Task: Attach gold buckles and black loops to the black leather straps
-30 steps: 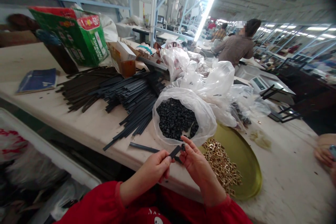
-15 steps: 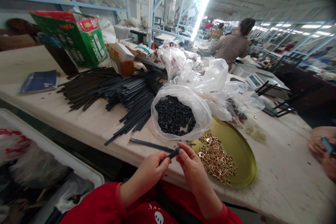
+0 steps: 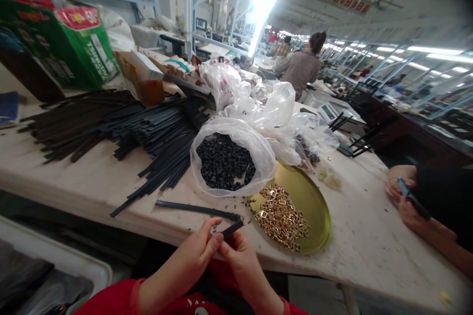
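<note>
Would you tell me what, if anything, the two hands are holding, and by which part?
A dark strip: the left hand pinches it behind its exposed end. The right hand is close below, its contact partly hidden.

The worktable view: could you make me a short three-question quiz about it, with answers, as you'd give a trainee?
1. Multiple choice: What is heaped on the round tray?
a) Dark strips
b) Gold-coloured metal pieces
c) Plastic bags

2. True or false: The blue booklet lies to the right of the tray, beside the other person's hands.

3. Fill in the missing word: The open plastic bag next to the tray is filled with small ____ pieces.

Key: 1: b. 2: false. 3: black.
</note>
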